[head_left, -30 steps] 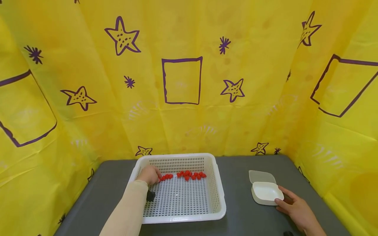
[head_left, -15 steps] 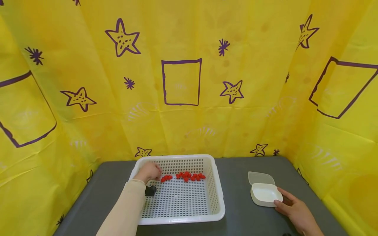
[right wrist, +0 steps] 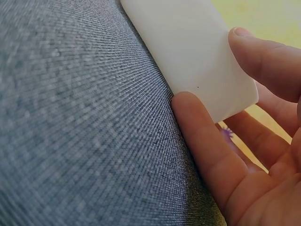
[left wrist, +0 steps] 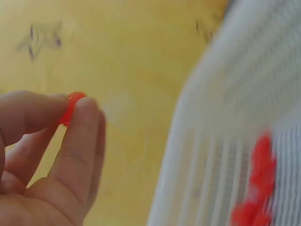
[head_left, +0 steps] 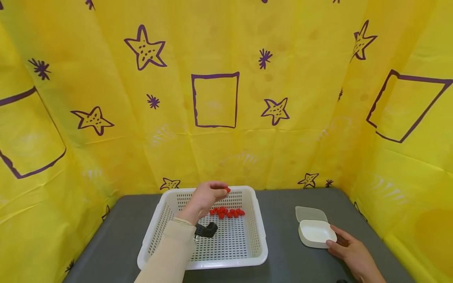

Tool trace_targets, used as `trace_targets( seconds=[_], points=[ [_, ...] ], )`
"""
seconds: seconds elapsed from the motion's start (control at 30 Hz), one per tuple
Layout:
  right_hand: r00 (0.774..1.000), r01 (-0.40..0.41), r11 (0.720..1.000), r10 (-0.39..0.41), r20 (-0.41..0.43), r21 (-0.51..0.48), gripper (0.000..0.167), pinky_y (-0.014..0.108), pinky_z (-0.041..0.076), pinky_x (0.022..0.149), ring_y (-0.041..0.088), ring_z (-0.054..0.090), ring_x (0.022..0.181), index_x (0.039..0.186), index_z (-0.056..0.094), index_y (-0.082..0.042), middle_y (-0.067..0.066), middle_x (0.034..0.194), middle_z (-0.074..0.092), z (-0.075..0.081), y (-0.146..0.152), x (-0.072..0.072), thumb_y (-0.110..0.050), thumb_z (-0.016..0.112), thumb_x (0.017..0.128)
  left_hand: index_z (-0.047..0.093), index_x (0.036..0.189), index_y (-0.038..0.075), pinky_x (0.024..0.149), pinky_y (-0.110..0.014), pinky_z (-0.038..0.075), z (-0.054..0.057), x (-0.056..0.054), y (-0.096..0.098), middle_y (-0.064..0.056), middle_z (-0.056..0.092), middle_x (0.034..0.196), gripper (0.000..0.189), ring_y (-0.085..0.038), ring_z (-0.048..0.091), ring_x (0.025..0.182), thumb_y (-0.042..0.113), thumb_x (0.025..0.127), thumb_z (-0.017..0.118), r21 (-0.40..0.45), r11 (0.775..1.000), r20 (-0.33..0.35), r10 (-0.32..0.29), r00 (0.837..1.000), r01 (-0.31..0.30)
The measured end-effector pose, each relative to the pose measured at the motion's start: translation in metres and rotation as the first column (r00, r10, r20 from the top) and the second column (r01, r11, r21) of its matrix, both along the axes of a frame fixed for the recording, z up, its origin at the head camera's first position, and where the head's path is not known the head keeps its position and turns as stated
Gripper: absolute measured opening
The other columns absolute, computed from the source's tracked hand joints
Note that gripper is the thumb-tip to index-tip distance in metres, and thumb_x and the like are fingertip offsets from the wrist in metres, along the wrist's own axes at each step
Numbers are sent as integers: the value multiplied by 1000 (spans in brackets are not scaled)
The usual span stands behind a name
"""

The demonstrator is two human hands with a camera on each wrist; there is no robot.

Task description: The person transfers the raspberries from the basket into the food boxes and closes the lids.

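My left hand (head_left: 205,198) pinches a small red strawberry-shaped piece (left wrist: 74,104) between thumb and fingertips. It is raised over the back of a white slotted plastic basket (head_left: 226,264). More red pieces (head_left: 221,212) lie in a loose row on the basket floor along its back wall. At the right, my right hand (head_left: 355,253) grips the end of a small white box (head_left: 318,232), thumb toward the near side and fingers at the far corner. The box stands on the table with nothing visible inside. Its translucent lid (head_left: 311,214) is folded back behind it.
A dark grey cloth-covered table (head_left: 283,236) carries the basket and the box, some distance apart. Yellow curtains (head_left: 216,157) with purple star drawings enclose the back and both sides. A black strap (head_left: 207,230) sits at my left wrist.
My left hand has risen from the basket's back left corner and moved right, carrying one red piece. The small group of red pieces at the left is now hidden by my arm. My right hand keeps its hold.
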State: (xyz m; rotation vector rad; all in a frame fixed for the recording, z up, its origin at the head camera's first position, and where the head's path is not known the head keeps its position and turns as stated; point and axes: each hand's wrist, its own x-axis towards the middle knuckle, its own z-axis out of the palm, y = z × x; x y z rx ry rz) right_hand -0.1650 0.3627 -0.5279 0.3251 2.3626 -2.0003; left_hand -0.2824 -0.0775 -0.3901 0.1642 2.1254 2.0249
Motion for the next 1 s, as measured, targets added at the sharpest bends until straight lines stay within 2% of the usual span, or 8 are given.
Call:
trace_targets(
  seconds=[0.17,0.27,0.4,0.57,0.77,1.0],
  points=[
    [1000,-1,1000,1,1,0,79,37,56,84,10,64,98,153,25,8,37,148,31,0,-1,-1,-10,73,92,66,118,-8,91,-38,53,-1,16,58,-16,67,106,28,-36,66,102,-2,91,69,178,984,7,-14,1000,13],
    [1000,2,1000,-2,10,5,81,37,56,84,12,65,98,153,25,8,38,148,31,1,1,-1,-11,74,92,69,112,-7,88,-37,54,-5,28,96,-13,68,101,23,-30,69,94,-4,89,70,220,975,5,-16,1000,15],
    [1000,11,1000,-12,17,6,81,38,56,83,13,65,97,152,26,9,38,148,32,4,1,-1,-10,75,90,74,104,2,84,-33,55,-15,47,144,-7,69,92,17,-24,70,86,-3,88,72,188,982,18,11,1000,-14],
    [1000,13,1000,-13,5,-12,79,39,56,82,13,65,97,151,28,10,38,146,34,5,-2,0,-7,75,89,76,93,10,70,-31,51,-33,68,192,-2,69,84,17,-20,67,78,-4,83,75,141,987,51,76,996,-82],
    [1000,7,1000,-7,-6,-15,79,39,56,82,14,65,98,150,30,12,39,145,35,4,-2,-1,-8,76,89,73,84,7,64,-27,52,-53,79,229,-4,65,77,25,-16,60,70,-16,75,71,156,977,42,138,990,-142],
    [1000,16,1000,-16,-9,-6,79,39,57,81,16,65,98,149,32,11,37,142,40,4,-3,-1,-9,78,88,72,80,6,59,-25,50,-72,83,252,0,60,71,27,-13,58,65,-19,70,66,90,978,-3,191,982,-190]
  ],
)
